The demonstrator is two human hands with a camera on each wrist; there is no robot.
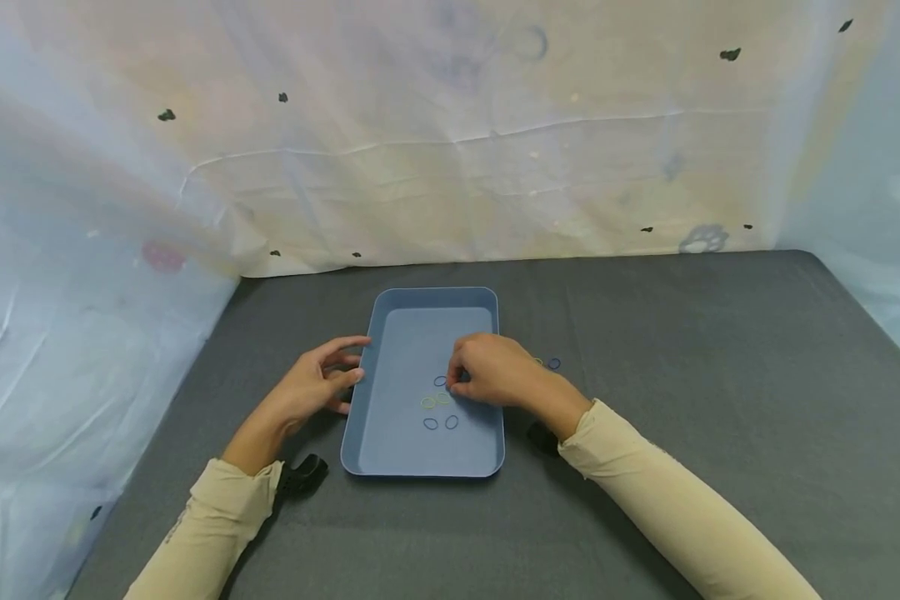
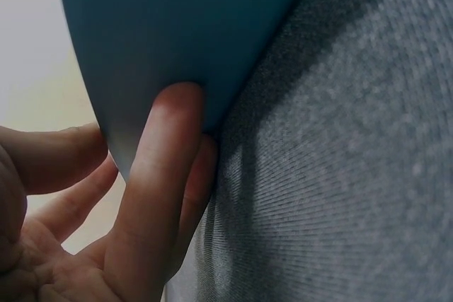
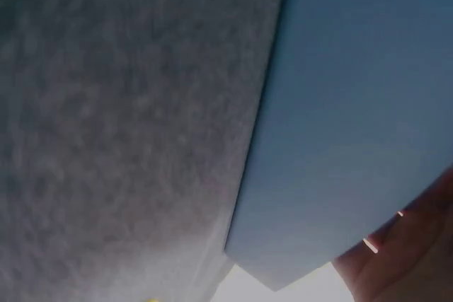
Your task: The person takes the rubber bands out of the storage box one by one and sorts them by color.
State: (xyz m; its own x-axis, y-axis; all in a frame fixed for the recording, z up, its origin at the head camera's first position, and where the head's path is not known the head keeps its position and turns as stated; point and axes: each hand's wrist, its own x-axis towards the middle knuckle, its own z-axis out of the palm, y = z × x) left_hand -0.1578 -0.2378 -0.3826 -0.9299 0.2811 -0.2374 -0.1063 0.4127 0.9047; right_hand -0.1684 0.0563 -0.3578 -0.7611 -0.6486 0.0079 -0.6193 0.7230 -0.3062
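Grey cloth (image 1: 682, 375); right hand (image 1: 495, 371) pinching band (image 1: 440, 381) in tray (image 1: 405, 333).

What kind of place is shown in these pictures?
Probably a makeshift recording booth, not a home or shop: a table under grey cloth, pale plastic sheeting hung round it as walls, and only a blue tray with small rubber bands laid out.

Two arms in long beige sleeves
The left hand (image 1: 317, 385) and right hand (image 1: 495, 372) are bare; a black wrist camera (image 1: 301, 477) sits under each cuff
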